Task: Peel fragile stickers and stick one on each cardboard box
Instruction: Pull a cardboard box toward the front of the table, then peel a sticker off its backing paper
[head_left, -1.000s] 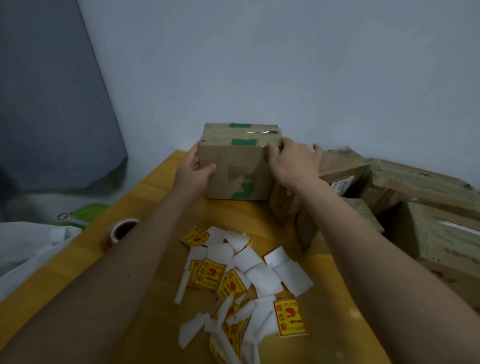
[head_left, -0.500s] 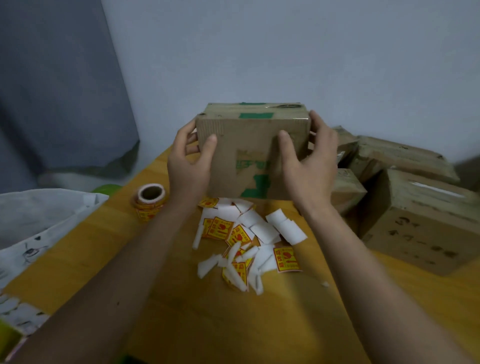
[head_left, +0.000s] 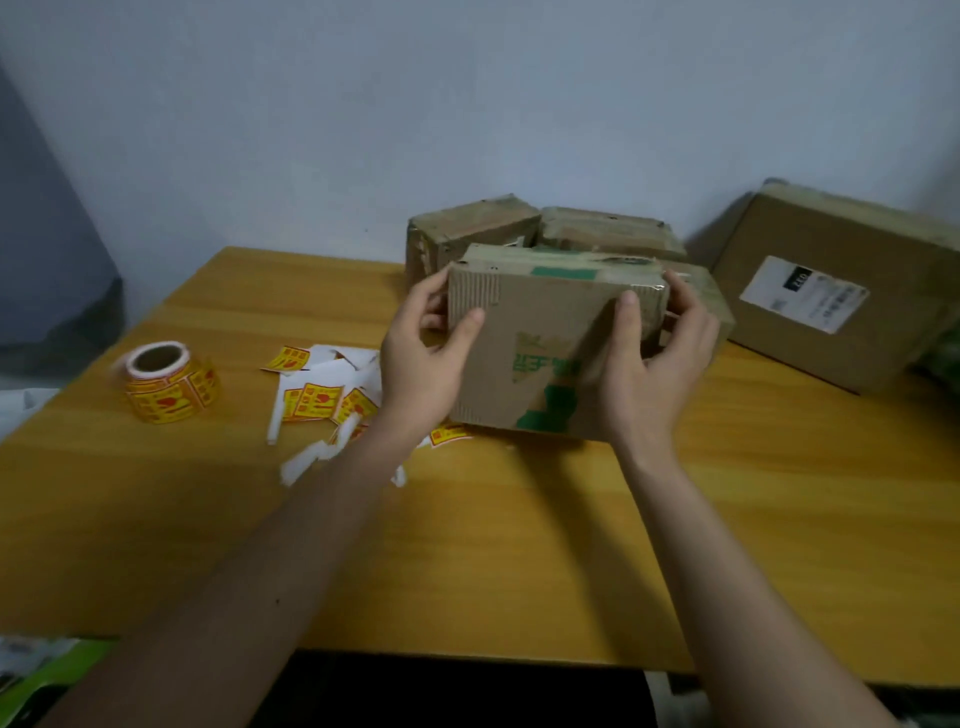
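Cardboard box (head_left: 540, 353) gripped between both hands, left hand (head_left: 423, 358) and right hand (head_left: 652, 364) fingers curled round its ends, above the surface (head_left: 519, 545).

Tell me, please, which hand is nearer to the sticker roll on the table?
Left. The left hand grips the near cardboard box at its left end, to the right of the sticker roll; the right hand holds the far end, farther away.

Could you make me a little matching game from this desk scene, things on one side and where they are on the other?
Things:
1. sticker roll
2. green-printed box
3. box with white label
4. loose stickers

Places:
A. held between both hands
B. far right, by the wall
C. standing at the table's left
D. scattered beside the left hand

Pairs: 1-C, 2-A, 3-B, 4-D
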